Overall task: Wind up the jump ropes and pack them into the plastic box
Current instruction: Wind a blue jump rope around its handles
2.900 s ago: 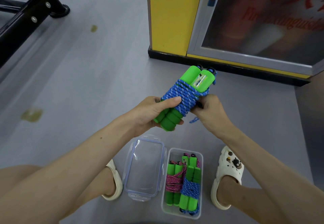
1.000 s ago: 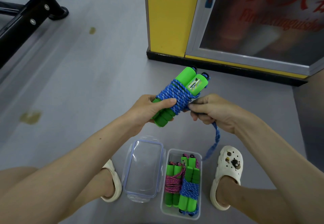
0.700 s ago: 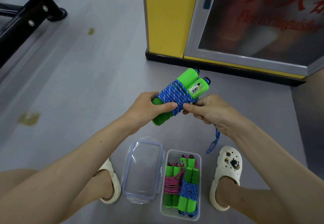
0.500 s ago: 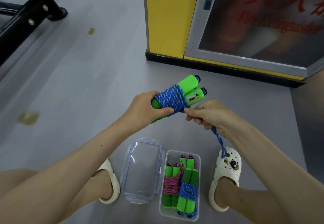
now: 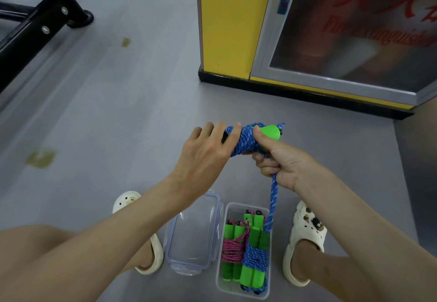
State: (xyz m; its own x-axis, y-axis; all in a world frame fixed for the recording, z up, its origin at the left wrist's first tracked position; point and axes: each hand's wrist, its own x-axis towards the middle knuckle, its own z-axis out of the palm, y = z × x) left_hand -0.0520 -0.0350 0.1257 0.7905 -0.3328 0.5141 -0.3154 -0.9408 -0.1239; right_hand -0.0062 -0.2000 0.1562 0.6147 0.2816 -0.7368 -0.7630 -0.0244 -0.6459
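Two wound ropes [image 5: 255, 255] lay packed in the plastic box [image 5: 246, 205]. Above the box, the right hand [image 5: 280, 163] clamped the nearly wound blue jump rope [image 5: 246, 139], its tail dangling. The left hand [image 5: 207, 154] seemingly only touched it, fingers straight.

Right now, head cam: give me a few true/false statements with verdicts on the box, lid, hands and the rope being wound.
1. The plastic box holds two wound ropes, a pink rope and a blue rope. True.
2. The lid is clipped on the box. False: it lies on the floor beside the box.
3. The right hand grips the held rope. True.
4. The held rope is fully wound. False: its loose end hangs from the right hand toward the box.
5. The left hand holds the lid. False: it rests on the held rope.
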